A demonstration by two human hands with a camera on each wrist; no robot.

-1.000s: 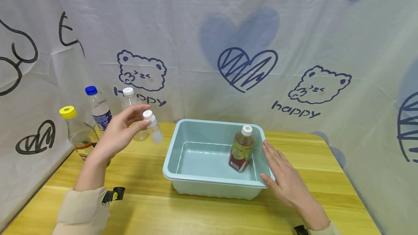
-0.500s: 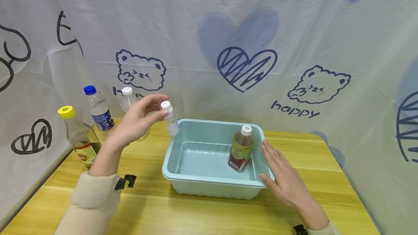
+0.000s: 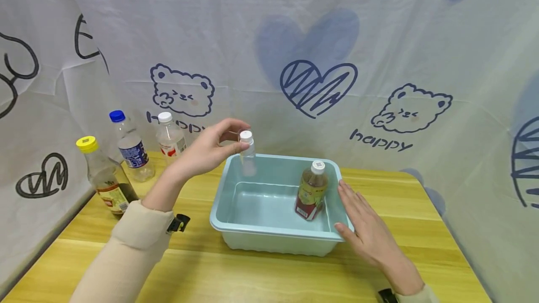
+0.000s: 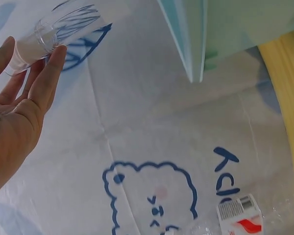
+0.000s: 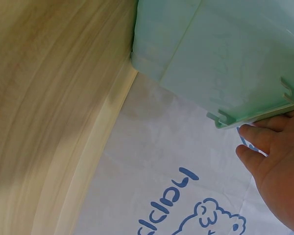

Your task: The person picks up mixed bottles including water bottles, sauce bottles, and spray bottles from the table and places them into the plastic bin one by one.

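Between thumb and fingers my left hand [image 3: 210,149] pinches a small clear bottle with a white cap [image 3: 247,151], held above the back left part of a light blue plastic basin [image 3: 278,234]. In the left wrist view the bottle [image 4: 54,36] is see-through, its far end pointing away from the palm. Flat along the basin's right rim, my right hand [image 3: 370,228] rests with straight fingers. Its fingertips touch the outer rim of the basin [image 5: 210,68] in the right wrist view. A drink bottle with a white cap [image 3: 311,191] stands inside the basin at the right.
Left of the basin stand a yellow-capped bottle with dark liquid [image 3: 107,181], a blue-capped bottle [image 3: 132,148] and a white-capped clear bottle [image 3: 170,137]. All are on the wooden table [image 3: 269,279]. A printed white cloth [image 3: 261,60] hangs behind.
My left hand has carried the small bottle rightward, from beside the basin to above its back left part. The right hand has stayed on the rim.
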